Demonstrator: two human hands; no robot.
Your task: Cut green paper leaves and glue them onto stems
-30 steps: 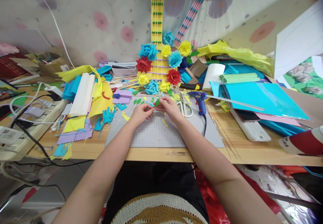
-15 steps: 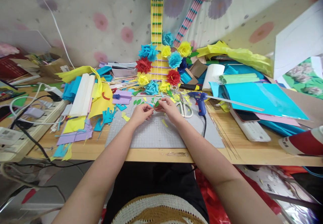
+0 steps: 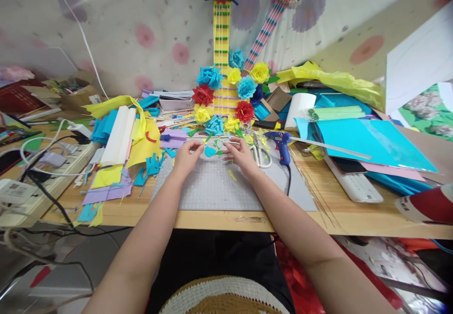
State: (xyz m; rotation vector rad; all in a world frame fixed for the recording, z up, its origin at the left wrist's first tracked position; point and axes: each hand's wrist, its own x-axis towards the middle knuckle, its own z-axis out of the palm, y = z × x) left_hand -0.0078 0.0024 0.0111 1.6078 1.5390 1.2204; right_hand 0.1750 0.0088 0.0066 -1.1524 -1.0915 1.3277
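Over the back part of the grey cutting mat [image 3: 215, 191], my left hand [image 3: 187, 158] has its thumb and forefinger pinched together; anything between them is too small to make out. My right hand [image 3: 242, 154] is level with it on the right, its fingers stretched and slightly apart. Small green paper leaves [image 3: 220, 152] lie close to the right fingertips; I cannot tell whether one is touched. A blue paper piece [image 3: 210, 151] sits between the hands. White-handled scissors [image 3: 262, 156] rest just right of my right hand, beside a blue glue gun [image 3: 282, 146].
Behind the mat stands a yellow paper guitar [image 3: 222, 36] with paper flowers; a pink one [image 3: 264, 33] leans beside it. Crepe paper rolls [image 3: 118, 135] and a power strip [image 3: 67, 163] are left. Blue sheets [image 3: 375, 142], a white keyboard [image 3: 357, 184] and a red-white cup [image 3: 426, 203] are right.
My hands have moved apart, having been together at a green leaf. The blue paper piece now shows between them. The view has shifted slightly.
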